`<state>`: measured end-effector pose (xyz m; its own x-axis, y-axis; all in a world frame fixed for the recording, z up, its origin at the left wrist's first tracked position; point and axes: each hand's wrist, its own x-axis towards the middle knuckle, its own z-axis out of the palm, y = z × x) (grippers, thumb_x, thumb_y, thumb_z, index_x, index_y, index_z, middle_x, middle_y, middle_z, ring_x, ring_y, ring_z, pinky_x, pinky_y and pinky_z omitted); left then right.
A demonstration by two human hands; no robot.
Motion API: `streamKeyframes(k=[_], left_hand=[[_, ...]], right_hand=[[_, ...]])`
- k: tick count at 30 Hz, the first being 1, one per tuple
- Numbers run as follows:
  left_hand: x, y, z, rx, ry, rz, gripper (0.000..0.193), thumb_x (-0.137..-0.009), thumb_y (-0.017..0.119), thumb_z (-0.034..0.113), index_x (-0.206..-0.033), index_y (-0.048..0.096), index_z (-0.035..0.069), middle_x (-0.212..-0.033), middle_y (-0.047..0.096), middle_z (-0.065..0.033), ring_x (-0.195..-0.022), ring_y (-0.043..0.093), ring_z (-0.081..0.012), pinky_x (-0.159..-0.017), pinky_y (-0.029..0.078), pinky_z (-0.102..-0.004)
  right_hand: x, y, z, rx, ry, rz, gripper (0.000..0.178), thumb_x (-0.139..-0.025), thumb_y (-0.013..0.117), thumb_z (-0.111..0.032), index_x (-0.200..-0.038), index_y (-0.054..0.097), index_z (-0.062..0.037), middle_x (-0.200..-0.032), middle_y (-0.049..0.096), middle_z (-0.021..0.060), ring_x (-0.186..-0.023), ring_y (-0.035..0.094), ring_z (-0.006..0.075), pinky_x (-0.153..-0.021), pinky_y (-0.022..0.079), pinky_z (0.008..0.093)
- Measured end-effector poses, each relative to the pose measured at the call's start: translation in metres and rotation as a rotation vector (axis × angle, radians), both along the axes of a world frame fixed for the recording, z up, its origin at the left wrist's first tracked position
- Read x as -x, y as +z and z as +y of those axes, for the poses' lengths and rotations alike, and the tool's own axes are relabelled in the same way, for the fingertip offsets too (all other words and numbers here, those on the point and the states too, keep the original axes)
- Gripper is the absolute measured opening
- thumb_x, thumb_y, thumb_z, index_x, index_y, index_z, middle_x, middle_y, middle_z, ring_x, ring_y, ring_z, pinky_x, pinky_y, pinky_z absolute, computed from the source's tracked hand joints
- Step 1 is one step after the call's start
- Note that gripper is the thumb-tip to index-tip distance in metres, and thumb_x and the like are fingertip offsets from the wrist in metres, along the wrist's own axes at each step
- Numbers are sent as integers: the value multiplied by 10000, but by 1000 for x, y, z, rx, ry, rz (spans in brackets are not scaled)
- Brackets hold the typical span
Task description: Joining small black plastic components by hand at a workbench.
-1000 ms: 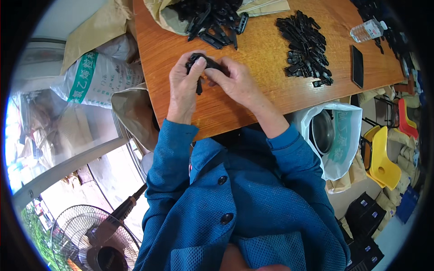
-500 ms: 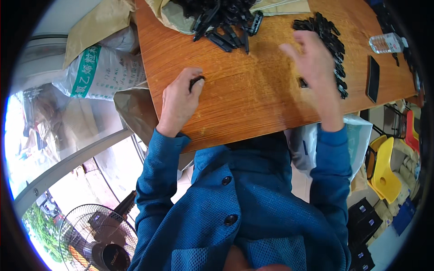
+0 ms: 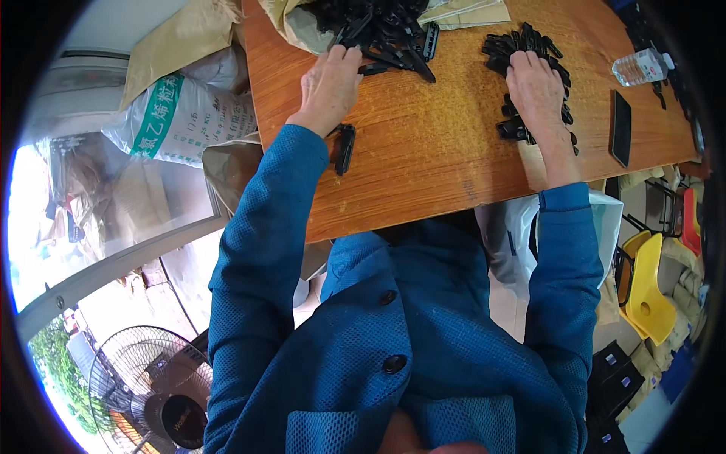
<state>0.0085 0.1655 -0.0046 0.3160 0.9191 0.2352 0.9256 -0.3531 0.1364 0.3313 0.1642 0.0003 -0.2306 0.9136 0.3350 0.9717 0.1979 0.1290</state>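
My left hand (image 3: 330, 85) reaches to the near left edge of a heap of black plastic parts (image 3: 393, 38), its fingers curled down over a part there; the fingertips are partly hidden. Just beside the left wrist, a narrow black plastic piece (image 3: 345, 149) lies alone on the wooden table (image 3: 423, 144). My right hand (image 3: 535, 91) rests on a second cluster of black parts (image 3: 522, 45) at the right, with bent fingers close together. What its fingertips grip is hidden beneath them. More parts of that cluster (image 3: 513, 129) show beside the right hand.
A clear plastic bottle (image 3: 641, 68) and a black phone (image 3: 620, 129) lie at the right of the table. The heap spills from a brown sack (image 3: 291, 26). White sacks (image 3: 181, 125) stand to the left, a fan (image 3: 151, 386) lower left, yellow chairs (image 3: 652, 291) right.
My left hand has let go of the black piece, which now lies on the table, and has moved away to the heap. My right hand's spread fingers have come down onto the right cluster.
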Motion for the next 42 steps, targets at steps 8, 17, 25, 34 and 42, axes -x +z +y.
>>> streamKeyframes(k=[8,17,25,34,42], left_hand=[[5,6,-46,119,137,-298,185,-792,606,91,-972,566,75,-960,629,-130,-904,610,-345,-749,482,-434],[17,37,-100,382,200,-1016,200,-830,545,-26,-1028,524,-15,-921,615,-89,-751,631,-130,-621,497,-226],[8,61,-158,377,264,-1353,223,-844,549,-33,-1059,490,-37,-944,609,-131,-778,651,-165,-605,499,-219],[8,55,-171,426,238,-1396,229,-862,525,-30,-1087,498,-62,-1002,601,-156,-846,667,-201,-670,540,-247],[-1,51,-176,493,233,-1322,240,-868,511,-17,-1100,530,-78,-986,630,-162,-865,670,-200,-684,558,-266]], right_hand=[[-6,-19,-11,59,113,189,156,-854,580,-160,-979,539,-78,-956,588,104,-928,586,308,-750,458,446],[17,-18,-19,-172,118,305,227,-853,590,-173,-1070,574,-106,-979,600,85,-922,580,297,-777,460,415],[59,-14,-7,-74,329,-17,275,-851,598,-117,-1124,570,-104,-1059,564,100,-998,548,278,-793,495,392],[101,15,-69,297,353,866,307,-880,542,-26,-1181,498,-66,-945,518,55,-791,629,160,-689,525,281],[164,29,-164,283,574,1485,344,-848,576,56,-1163,493,-52,-996,521,39,-864,598,108,-755,497,235]])
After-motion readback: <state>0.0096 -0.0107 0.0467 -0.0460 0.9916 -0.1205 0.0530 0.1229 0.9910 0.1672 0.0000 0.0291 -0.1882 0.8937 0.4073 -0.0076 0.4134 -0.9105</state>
